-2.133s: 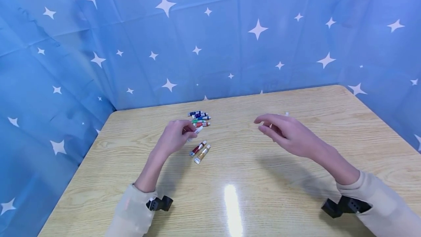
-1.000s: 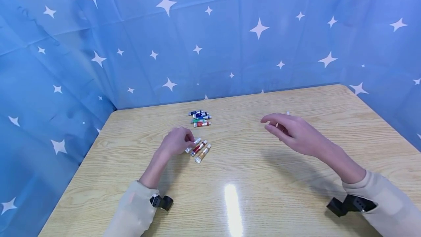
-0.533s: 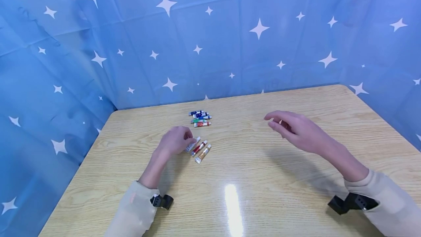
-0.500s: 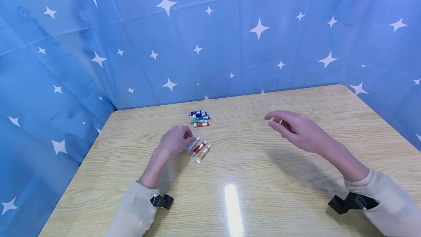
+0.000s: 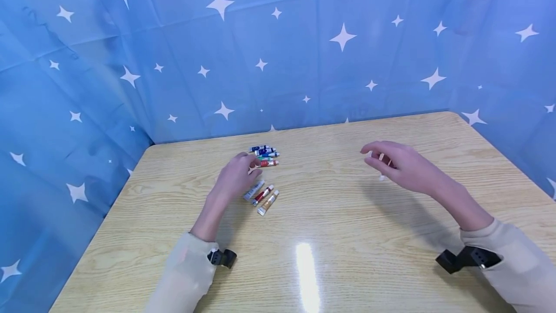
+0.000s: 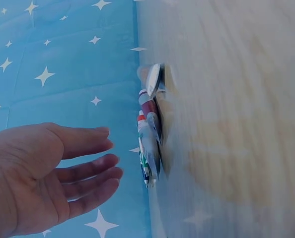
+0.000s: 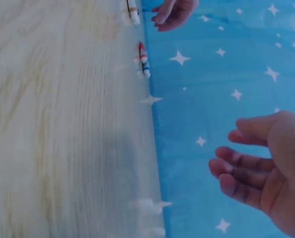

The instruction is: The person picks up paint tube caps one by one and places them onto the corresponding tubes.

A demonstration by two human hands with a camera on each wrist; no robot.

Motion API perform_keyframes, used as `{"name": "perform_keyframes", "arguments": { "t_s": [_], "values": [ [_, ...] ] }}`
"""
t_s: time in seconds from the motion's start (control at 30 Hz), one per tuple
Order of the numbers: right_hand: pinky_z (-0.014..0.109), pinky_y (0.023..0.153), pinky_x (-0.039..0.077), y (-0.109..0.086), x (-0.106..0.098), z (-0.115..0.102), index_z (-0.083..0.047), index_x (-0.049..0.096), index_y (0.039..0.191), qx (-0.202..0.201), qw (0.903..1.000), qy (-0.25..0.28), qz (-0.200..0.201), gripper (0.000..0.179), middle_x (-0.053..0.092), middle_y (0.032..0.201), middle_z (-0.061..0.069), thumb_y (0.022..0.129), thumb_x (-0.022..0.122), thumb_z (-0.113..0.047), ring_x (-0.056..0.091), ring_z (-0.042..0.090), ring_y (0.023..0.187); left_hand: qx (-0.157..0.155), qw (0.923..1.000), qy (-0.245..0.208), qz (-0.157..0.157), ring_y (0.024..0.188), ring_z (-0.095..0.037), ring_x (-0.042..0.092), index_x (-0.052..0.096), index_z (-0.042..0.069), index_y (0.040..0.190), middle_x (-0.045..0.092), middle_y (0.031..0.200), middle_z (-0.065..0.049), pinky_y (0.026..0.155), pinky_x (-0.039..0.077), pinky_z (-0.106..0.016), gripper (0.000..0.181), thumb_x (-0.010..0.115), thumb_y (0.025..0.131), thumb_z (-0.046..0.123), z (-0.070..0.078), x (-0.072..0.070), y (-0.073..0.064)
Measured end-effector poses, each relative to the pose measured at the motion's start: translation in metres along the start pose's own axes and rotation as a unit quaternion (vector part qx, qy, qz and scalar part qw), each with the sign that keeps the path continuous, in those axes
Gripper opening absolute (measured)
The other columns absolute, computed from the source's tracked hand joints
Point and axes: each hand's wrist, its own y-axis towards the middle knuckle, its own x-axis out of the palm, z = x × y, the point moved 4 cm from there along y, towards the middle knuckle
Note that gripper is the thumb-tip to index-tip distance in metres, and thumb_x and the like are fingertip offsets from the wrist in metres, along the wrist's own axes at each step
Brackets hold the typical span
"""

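My left hand (image 5: pixel 236 175) hovers beside the back group of paint tubes, fingers parted and loosely curved. The left wrist view shows nothing between its thumb and fingers. Its fingertips overlap the red paint tube (image 5: pixel 268 163) and hide part of the green paint tube (image 5: pixel 266 159). Just in front lie a silver paint tube (image 5: pixel 254 190), a dark red paint tube (image 5: pixel 262 195) and a gold paint tube (image 5: pixel 268 203), side by side and slanted. Over the table's right half, my right hand (image 5: pixel 403 165) hangs in the air with loosely bent fingers and holds nothing.
Several blue paint tubes (image 5: pixel 265 151) lie at the back of the group. A small white thing (image 5: pixel 382 177) shows on the table beneath the right hand, mostly hidden by it. A blue star-patterned curtain (image 5: pixel 295 52) hangs behind the wooden table (image 5: pixel 347 264).
The left hand has laid the silver tube beside the dark red one, let go, and moved back toward the red tube. My right hand has drifted right and slightly away from me.
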Motion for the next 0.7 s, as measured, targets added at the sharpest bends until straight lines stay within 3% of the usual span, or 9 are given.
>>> {"name": "perform_keyframes", "arguments": {
  "t_s": [0.27, 0.53, 0.7],
  "values": [
    [0.029, 0.063, 0.051, -0.002, 0.003, 0.023, -0.007, 0.064, 0.121, 0.031, 0.9986, -0.012, -0.041, 0.022, 0.063, 0.091, 0.000, 0.101, 0.064, -0.016, 0.060, 0.012, 0.074, 0.033, 0.9995, -0.001, -0.005, 0.098, -0.028, 0.065, 0.070, 0.000, 0.115, 0.065, 0.112, -0.015, 0.082, 0.055, -0.042, 0.021, 0.067, 0.099, 0.013, 0.000, 0.004, 0.006],
    [0.028, 0.063, 0.050, -0.003, 0.010, 0.039, 0.000, 0.064, 0.119, 0.044, 0.9948, -0.017, -0.091, 0.026, 0.061, 0.090, -0.002, 0.098, 0.068, -0.015, 0.056, 0.011, 0.073, 0.032, 0.9993, 0.001, -0.018, 0.095, -0.025, 0.064, 0.071, 0.001, 0.118, 0.065, 0.115, -0.014, 0.081, 0.054, -0.039, 0.022, 0.065, 0.100, 0.014, -0.001, 0.008, 0.013],
    [0.029, 0.065, 0.050, -0.004, 0.013, 0.047, 0.000, 0.065, 0.115, 0.046, 0.9937, -0.020, -0.100, 0.023, 0.061, 0.088, -0.002, 0.097, 0.070, -0.014, 0.058, 0.011, 0.074, 0.031, 0.9992, 0.003, -0.026, 0.099, -0.025, 0.064, 0.070, 0.001, 0.119, 0.065, 0.118, -0.014, 0.084, 0.053, -0.040, 0.023, 0.064, 0.101, 0.013, -0.001, 0.009, 0.017]
  ]
}}
